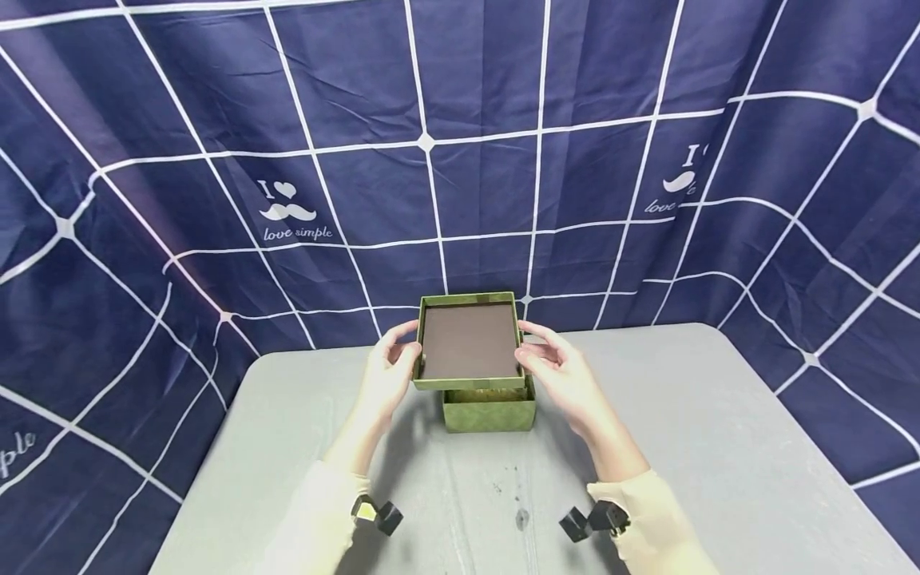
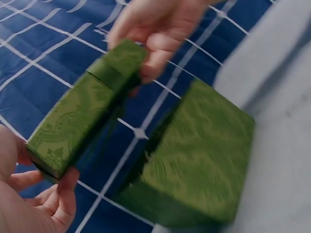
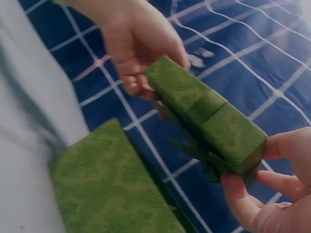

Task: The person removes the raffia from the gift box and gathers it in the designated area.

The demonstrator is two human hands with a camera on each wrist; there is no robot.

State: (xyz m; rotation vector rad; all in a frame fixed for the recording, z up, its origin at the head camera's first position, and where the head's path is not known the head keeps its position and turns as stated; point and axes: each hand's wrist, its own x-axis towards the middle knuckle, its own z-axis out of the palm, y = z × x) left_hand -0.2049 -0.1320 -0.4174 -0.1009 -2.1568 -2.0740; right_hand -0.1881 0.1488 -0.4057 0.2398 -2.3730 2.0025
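Left hand (image 1: 385, 372): pinches the left side of the lid (image 1: 470, 342).
Right hand (image 1: 565, 374): pinches its right side.
Lid: in the air, apart from the box (image 1: 490, 416) on the desk (image 1: 309, 407).
Holding: soft, even grip seems best.

Lid (image 1: 470, 342) sits right in grip, kinda sandwiched: left hand (image 1: 386, 374) on left edge, right hand (image 1: 564, 371) on right edge. Ribbon (image 3: 206, 108) round lid, between both hands, loose ends hanging under. Box (image 1: 489, 415) just below grip, apart from lid, standing on table (image 1: 287, 447). Table runs out both sides of hands. Curtain (image 1: 481, 200) behind grip, plus off to left and right.
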